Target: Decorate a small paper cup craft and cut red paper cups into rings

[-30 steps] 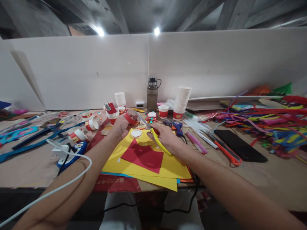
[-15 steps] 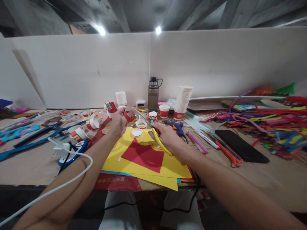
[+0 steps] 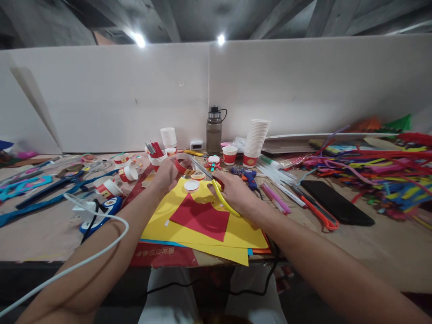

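My left hand [image 3: 168, 173] is closed on a red and white ring cut from a paper cup [image 3: 182, 165], held above the work area. My right hand [image 3: 231, 190] grips yellow-handled scissors [image 3: 223, 200], whose blades point up and left and reach the ring. Below the hands, a white paper disc [image 3: 191, 185] and a short cup piece [image 3: 198, 176] are near the top of the yellow sheets [image 3: 158, 227]. A red paper piece [image 3: 201, 217] lies on the yellow.
Behind stand a bottle [image 3: 213, 132], a tall cup stack [image 3: 255, 144] and a single cup [image 3: 230, 155]. Rightward are a glue gun [image 3: 249, 177], an orange cutter [image 3: 319, 213], a black phone [image 3: 335, 201] and colourful strips [image 3: 378, 166]. A white cable [image 3: 118, 219] crosses my left forearm.
The scissor blades have tipped further toward the ring, and both hands have barely moved. The whole view has shifted slightly.
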`<state>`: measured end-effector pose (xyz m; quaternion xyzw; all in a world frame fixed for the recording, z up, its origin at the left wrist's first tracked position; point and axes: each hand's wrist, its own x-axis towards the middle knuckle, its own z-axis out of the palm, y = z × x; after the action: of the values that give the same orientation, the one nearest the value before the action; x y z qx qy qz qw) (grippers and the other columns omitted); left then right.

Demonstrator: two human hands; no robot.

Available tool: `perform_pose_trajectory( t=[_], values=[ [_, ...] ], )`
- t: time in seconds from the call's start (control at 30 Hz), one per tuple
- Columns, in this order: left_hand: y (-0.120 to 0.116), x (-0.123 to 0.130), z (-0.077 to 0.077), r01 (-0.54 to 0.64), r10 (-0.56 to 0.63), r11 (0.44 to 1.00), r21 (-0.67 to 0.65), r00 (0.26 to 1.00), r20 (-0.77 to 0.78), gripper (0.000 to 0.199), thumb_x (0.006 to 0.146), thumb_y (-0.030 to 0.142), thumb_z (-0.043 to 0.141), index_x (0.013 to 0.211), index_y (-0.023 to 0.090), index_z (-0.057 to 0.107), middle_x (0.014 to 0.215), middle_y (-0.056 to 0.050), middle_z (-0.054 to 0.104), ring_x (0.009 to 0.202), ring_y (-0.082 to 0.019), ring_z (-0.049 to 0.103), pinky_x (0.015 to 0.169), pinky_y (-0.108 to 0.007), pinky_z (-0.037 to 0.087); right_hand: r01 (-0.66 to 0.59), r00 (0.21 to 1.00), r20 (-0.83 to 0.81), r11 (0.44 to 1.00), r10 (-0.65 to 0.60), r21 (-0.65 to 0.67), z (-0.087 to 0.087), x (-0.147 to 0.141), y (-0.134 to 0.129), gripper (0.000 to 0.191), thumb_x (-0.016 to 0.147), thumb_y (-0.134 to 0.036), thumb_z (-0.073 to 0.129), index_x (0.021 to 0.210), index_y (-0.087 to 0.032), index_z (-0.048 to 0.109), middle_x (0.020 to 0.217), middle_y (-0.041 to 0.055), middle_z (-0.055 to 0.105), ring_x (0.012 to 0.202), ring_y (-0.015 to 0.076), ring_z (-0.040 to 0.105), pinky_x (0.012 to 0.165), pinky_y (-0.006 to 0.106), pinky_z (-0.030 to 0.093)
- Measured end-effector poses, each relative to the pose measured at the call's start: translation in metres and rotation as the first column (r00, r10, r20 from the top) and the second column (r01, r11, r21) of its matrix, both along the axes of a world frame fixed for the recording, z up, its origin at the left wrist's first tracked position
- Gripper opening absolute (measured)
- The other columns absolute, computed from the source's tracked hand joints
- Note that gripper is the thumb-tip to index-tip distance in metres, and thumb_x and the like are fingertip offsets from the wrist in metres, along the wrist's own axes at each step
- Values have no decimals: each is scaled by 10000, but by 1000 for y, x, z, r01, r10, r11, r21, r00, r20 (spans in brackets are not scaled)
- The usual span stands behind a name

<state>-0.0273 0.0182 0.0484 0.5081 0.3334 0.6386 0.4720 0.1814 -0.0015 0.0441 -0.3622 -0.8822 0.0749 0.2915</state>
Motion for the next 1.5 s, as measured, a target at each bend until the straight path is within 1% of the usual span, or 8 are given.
perform_pose_trajectory(
  t=[0.23,0.37,0.47,0.7,0.87,1.13,1.37,1.5],
  values=[
    [6,-8,-6,13,-13,1000,-4,1000,15,217,579,188,755,730,133,609,667,16,586,599,-95,560,545,-210,454,6,1000,13,1000,-6,6,0,-2,3,205,852,-303,507,980,-182,612,864,67,655,759,161,551,679,234,371],
    [1,-6,-2,36,-36,999,-38,999,16,201,620,231,750,701,124,600,628,20,555,563,-79,533,515,-193,422,9,1000,18,1000,-10,30,-3,-2,3,191,860,-299,495,957,-188,616,864,63,657,756,160,557,664,233,366],
    [-3,-3,2,64,-63,995,-75,998,16,217,629,255,747,716,121,600,663,3,582,595,-100,564,542,-212,445,26,1000,11,999,-26,31,-5,-2,3,200,867,-305,485,969,-186,611,887,69,662,798,168,576,685,235,380],
    [2,-5,1,-106,104,994,15,985,136,211,612,182,746,766,133,611,685,16,620,616,-90,575,617,-215,470,25,999,21,999,-25,26,-2,0,0,204,866,-292,494,996,-189,612,934,74,675,843,176,593,725,241,404],
    [-4,0,1,-74,75,997,-10,997,21,168,613,185,736,698,126,604,628,14,599,586,-103,573,583,-224,468,52,998,31,998,-53,28,-2,2,-2,274,863,-320,506,1098,-205,586,1018,88,659,919,188,586,781,258,409],
    [-3,-5,-1,-14,14,1000,-11,999,-37,179,619,203,737,726,124,617,652,5,597,602,-107,569,582,-225,460,59,997,55,998,-60,15,-2,1,-1,244,866,-332,501,1046,-196,594,976,82,661,872,175,583,748,245,405],
    [-3,-10,2,115,-119,992,-43,988,-99,181,657,251,727,722,110,633,664,-18,601,606,-106,561,564,-225,449,51,996,74,998,-54,38,-2,2,-1,217,872,-331,492,1002,-197,601,939,74,667,863,177,585,752,248,400],
    [-3,-9,6,27,-29,999,-43,998,-49,198,596,186,753,731,127,621,644,6,588,604,-110,567,575,-235,466,46,997,55,998,-48,32,-2,2,-1,199,874,-318,483,989,-201,596,950,68,665,859,170,590,738,237,402]
  ],
)
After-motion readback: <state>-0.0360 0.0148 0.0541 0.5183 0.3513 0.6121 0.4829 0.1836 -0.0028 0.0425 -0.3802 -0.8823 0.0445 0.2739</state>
